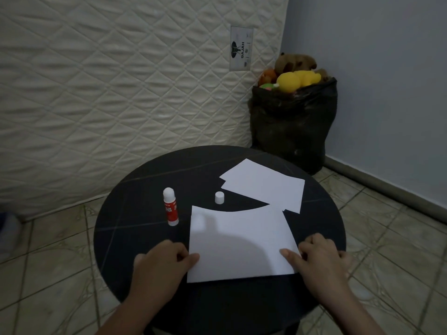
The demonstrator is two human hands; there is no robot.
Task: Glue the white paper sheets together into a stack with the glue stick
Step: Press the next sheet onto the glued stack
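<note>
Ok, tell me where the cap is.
In the head view the cap stands on the round table, just right of the glue stick, in the gap between the near sheet and the far sheets.

- Both forearms are cut off by the bottom edge of the view.
- The fingertips of the left hand (164, 258) and the right hand (321, 255) are curled out of sight at the side edges of the near white rectangular paper sheet (242, 245).
- The far white paper sheets (266, 184) overlap; their number cannot be told, nor which lies on top where the near sheet is met.
- The print on the red-and-white glue stick (170, 207) is too small to be read in full.
- The base of the round black table (135, 189) is mostly hidden under its top.
- The soft toys in the black plastic bag (292, 126) are largely concealed.
- A pale blurred object (8, 230) is cut by the left edge.
</note>
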